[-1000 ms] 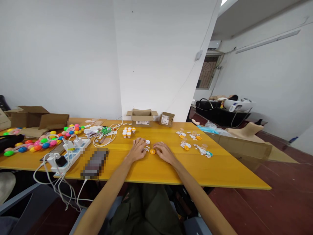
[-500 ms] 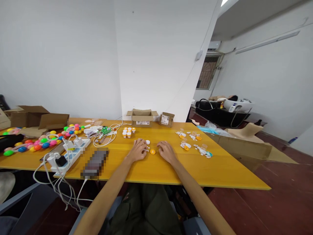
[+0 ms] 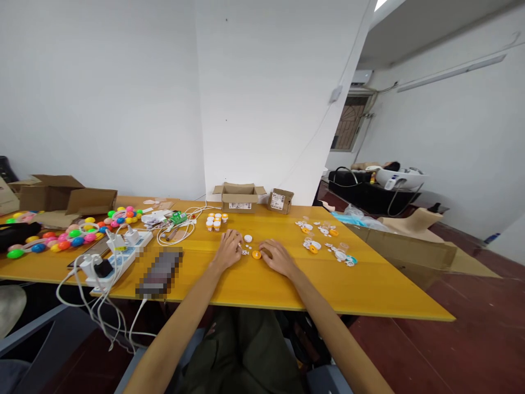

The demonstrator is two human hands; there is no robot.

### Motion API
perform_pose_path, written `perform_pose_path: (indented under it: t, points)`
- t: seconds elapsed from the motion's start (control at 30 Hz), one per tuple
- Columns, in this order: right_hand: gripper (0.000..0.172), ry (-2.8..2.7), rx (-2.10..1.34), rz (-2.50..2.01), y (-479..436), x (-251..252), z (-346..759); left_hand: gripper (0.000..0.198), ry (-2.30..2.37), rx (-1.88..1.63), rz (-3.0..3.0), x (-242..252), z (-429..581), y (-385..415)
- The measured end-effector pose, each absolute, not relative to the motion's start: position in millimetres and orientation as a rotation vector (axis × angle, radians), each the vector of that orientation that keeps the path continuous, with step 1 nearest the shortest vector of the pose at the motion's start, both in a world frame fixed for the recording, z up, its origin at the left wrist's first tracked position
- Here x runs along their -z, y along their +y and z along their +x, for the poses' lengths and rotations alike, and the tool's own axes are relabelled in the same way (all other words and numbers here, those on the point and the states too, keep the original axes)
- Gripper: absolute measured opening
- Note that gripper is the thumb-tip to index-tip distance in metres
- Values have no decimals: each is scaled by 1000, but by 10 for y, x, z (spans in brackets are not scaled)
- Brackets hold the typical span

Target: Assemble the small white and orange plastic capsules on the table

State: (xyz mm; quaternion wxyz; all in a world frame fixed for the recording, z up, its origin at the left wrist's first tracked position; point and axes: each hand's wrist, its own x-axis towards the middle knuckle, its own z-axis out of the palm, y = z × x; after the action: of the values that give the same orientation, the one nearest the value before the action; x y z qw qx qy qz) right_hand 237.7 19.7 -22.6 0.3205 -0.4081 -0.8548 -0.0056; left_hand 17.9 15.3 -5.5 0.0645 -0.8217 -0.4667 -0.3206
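My left hand (image 3: 228,249) rests over the table with its fingers curled together, a whitish sliver at the fingertips too small to name. Just beside those fingertips lie small white plastic parts (image 3: 245,252). A round white cap-like piece (image 3: 248,238) sits a little farther back. Between my hands is an orange round piece (image 3: 256,254) with a pale mark at its centre. My right hand (image 3: 278,257) is at its right edge, fingers bent and loosely apart; whether they touch it is hard to see.
Several white-and-orange small containers (image 3: 216,221) stand together behind my left hand. Groups of loose parts (image 3: 311,244) lie at the right. Two cardboard boxes (image 3: 239,204) are at the back. A phone (image 3: 159,273), a power strip (image 3: 123,260) and colourful balls (image 3: 74,239) occupy the left.
My right hand has shifted slightly left, closer to the orange piece. My left hand has drawn a little left, showing more of the small white parts.
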Motion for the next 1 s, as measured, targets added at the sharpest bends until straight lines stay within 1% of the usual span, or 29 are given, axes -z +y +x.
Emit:
perform_pose_path:
  t: [0.17,0.33,0.53,0.7,0.83,1.0]
  points:
    - [16,-2263,1,-1016,197,228,2376,32,-1452,1013,-2439,85,146,199]
    - [16,-2301,-26,-981,205,231,2372,28,-1467,997,-2426,110,140,213]
    - [19,-2335,-26,-881,165,195,2343,30,-1503,966,-2401,102,134,212]
    - [27,-2290,-1,-944,182,206,2339,32,-1507,972,-2397,91,135,207]
    - [33,-2313,72,-1014,231,238,2326,32,-1423,956,-2471,101,145,195]
    - [46,-2391,139,-1030,279,298,2281,41,-1335,885,-2561,126,153,195]
